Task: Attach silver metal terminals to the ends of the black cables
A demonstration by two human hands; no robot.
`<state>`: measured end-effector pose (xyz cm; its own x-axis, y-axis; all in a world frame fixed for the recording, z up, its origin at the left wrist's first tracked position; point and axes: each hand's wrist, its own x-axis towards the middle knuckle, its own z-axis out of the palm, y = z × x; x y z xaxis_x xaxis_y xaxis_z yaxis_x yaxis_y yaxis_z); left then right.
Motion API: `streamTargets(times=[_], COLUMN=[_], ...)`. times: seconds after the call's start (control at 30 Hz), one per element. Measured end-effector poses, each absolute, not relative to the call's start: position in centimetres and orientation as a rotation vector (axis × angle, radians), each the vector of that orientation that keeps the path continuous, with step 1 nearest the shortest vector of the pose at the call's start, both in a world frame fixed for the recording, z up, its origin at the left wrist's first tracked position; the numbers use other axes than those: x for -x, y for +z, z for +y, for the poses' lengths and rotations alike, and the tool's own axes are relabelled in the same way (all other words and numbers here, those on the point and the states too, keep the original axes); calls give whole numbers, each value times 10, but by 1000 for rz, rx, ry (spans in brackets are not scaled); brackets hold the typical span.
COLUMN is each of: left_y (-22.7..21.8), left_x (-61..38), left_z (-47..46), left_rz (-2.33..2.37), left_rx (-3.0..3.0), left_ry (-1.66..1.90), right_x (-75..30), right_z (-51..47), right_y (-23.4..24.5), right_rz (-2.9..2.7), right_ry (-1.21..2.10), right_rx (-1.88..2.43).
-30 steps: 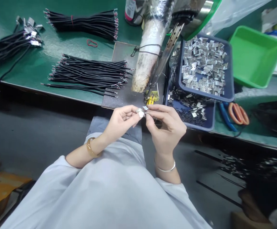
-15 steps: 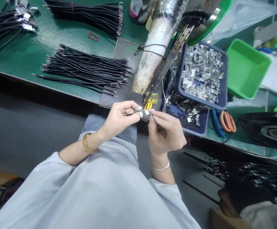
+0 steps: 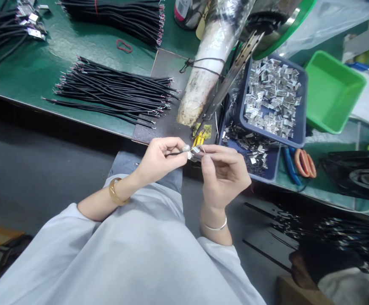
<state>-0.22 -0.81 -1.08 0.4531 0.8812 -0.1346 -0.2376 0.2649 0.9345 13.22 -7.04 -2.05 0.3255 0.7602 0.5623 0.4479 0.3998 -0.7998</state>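
My left hand [image 3: 165, 159] pinches a thin black cable [image 3: 178, 152] near its end, with pale covers on the fingertips. At that end sits a small silver metal bracket [image 3: 196, 149], just beyond the thumb and forefinger. My right hand [image 3: 225, 171] is at the bracket's right side, forefinger reaching to it and the other fingers curled. A fine wire-like strand shows by its thumb; what exactly those fingers grip is too small to tell. Just behind the hands, the yellow jaws [image 3: 199, 137] of a fixture stand at the table edge.
Cut black cables [image 3: 117, 89] lie on the green table at left, with a tied bundle [image 3: 117, 19] behind. A wrapped tube [image 3: 200, 80] slants down toward the fixture. At right are a blue tray of metal brackets [image 3: 271, 99], a green bin [image 3: 333, 93] and orange-handled pliers [image 3: 305, 163].
My right hand has shifted slightly right, its thumb lower and farther from the bracket. The bracket has tilted and shows more of its face. My left hand keeps its pinch on the cable.
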Motion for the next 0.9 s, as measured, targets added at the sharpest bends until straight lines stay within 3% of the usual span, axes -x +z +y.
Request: streamTargets(times=[0.23, 0.63, 0.9], left_y=[-9, -5, -3], left_x=[2, 3, 1], left_z=[-9, -4, 1], left_rz=[766, 801, 840], left_rx=[-1002, -967, -1015], left_ry=[886, 959, 978], right_x=[-132, -131, -137], right_z=[-69, -65, -62], right_y=[-15, -25, -23], right_rz=[-1430, -1336, -1625], right_ry=[-26, 117, -197], right_rx=[1169, 1230, 1286])
